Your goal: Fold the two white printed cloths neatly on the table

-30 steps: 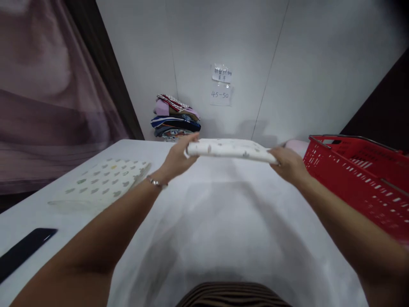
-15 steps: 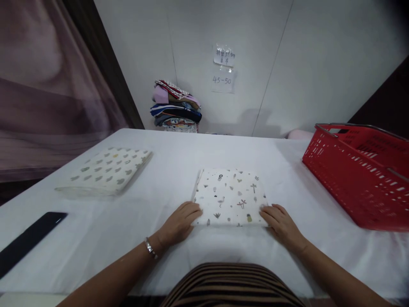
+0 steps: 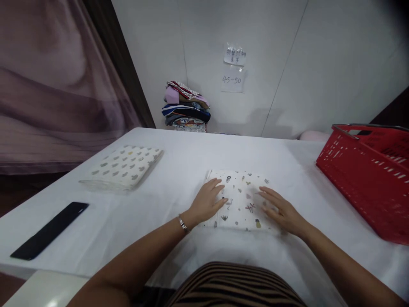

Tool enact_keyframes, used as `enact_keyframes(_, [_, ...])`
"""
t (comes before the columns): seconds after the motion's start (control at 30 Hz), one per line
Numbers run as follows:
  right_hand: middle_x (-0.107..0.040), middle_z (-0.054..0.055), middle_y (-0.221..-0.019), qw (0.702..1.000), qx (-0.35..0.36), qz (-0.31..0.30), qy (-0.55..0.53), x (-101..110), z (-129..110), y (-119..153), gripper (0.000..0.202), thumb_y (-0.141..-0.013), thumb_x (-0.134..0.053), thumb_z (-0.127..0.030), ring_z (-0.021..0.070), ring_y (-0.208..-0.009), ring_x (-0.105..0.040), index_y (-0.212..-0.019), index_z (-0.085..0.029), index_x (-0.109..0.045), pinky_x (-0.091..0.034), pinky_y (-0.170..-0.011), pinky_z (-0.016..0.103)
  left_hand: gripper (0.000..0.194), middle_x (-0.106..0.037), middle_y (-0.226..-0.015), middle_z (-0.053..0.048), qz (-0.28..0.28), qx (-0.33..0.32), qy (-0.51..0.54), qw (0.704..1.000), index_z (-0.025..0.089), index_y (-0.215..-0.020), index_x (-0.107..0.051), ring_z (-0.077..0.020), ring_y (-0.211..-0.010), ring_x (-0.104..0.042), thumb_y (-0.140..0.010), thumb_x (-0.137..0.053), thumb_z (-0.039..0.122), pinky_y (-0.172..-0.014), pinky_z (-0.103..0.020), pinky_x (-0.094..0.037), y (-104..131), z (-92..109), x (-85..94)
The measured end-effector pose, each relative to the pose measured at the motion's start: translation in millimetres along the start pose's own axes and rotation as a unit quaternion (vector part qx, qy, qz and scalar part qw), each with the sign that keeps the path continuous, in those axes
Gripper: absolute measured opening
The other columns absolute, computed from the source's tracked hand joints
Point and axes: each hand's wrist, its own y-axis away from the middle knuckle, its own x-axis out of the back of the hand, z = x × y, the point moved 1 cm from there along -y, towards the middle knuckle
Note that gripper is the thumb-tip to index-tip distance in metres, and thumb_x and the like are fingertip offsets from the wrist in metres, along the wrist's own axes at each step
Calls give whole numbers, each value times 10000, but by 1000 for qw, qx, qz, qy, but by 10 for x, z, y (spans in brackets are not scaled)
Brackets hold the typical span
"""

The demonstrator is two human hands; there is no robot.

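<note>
A folded white cloth (image 3: 239,213) printed with palms, a flamingo and small plants lies flat in front of me on the white table. My left hand (image 3: 209,201), with a metal watch or bracelet at the wrist, is over the cloth's left part, fingers apart and holding nothing. Over its right edge is my right hand (image 3: 281,211), also with spread fingers and slightly blurred. Whether either palm touches the fabric is hard to tell. A second folded cloth (image 3: 123,166) with grey cloud-like prints rests on the table at the left.
A red basket (image 3: 364,183) stands on the table's right side. A black flat object (image 3: 51,230) lies at the left front. Behind the table (image 3: 179,149) is a stack of folded fabrics (image 3: 187,106). Paper signs (image 3: 233,80) hang on the wall.
Both hands have left the cloth's near side edges and moved inward and forward over it, fingers spreading. The view has shifted left, so most things appear farther right.
</note>
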Motion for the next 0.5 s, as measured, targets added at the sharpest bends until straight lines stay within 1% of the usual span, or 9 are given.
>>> enact_keyframes(0.07, [-281, 55, -1505, 999, 17, -27, 39, -199, -46, -134, 576, -901, -441, -519, 272, -1385, -233, -1423, -289, -359, -282, -1104, 500, 577, -304, -1488, -121, -34, 39, -32, 998, 183, -1324, -441, -287, -1395, -199, -873, -443, 543, -1126, -481, -226, -88, 12, -137])
enact_keyframes(0.1, [-266, 69, -1508, 997, 26, -44, 61, -309, -55, -165, 604, -901, -430, -543, 280, -1391, -209, -1434, -275, -339, -248, -1110, 520, 618, -277, -1500, -131, -49, 56, -44, 996, 171, -1340, -426, -297, -1403, -171, -865, -439, 567, -1133, -492, -198, -93, 0, -206])
enact_keyframes(0.17, [-248, 88, -1509, 993, 40, -65, 94, -495, -55, -162, 623, -909, -402, -557, 287, -1395, -189, -1445, -253, -315, -199, -1117, 542, 657, -260, -1506, -138, -67, 78, -56, 993, 161, -1359, -408, -298, -1408, -156, -865, -409, 594, -1140, -498, -161, -49, -44, -319])
enact_keyframes(0.23, [-221, 90, -1513, 991, 49, -65, 107, -591, -50, -113, 619, -918, -389, -550, 284, -1398, -175, -1451, -249, -299, -172, -1123, 542, 665, -252, -1511, -130, -65, 86, -59, 992, 172, -1371, -398, -284, -1412, -149, -869, -381, 608, -1146, -492, -137, 15, -83, -380])
enact_keyframes(0.3, [-208, 86, -1516, 992, 50, -65, 99, -593, -48, -71, 620, -916, -395, -550, 285, -1400, -168, -1452, -256, -295, -165, -1124, 544, 664, -251, -1513, -120, -63, 93, -56, 992, 192, -1373, -398, -274, -1414, -145, -862, -388, 615, -1148, -486, -127, 48, -93, -383])
enact_keyframes(0.4, [-228, 60, -1515, 995, 40, -74, 52, -481, -8, -104, 577, -918, -403, -530, 276, -1395, -191, -1436, -289, -330, -194, -1123, 525, 629, -289, -1498, -118, -84, 110, -34, 990, 204, -1326, -454, -273, -1406, -179, -848, -422, 611, -1143, -472, -141, -18, -75, -308])
enact_keyframes(0.43, [-244, 51, -1512, 997, 29, -60, 32, -427, 33, -150, 551, -922, -399, -512, 269, -1395, -199, -1425, -292, -354, -207, -1123, 514, 604, -309, -1489, -120, -90, 119, -25, 988, 202, -1301, -480, -275, -1399, -203, -852, -422, 602, -1137, -470, -155, -73, -76, -272])
enact_keyframes(0.5, [-285, 43, -1502, 1000, -21, 3, -3, -310, 169, -290, 511, -924, -393, -470, 251, -1391, -220, -1396, -276, -409, -226, -1123, 488, 558, -332, -1477, -127, -75, 145, -15, 986, 190, -1268, -506, -277, -1385, -237, -869, -413, 569, -1126, -458, -178, -226, -114, -198])
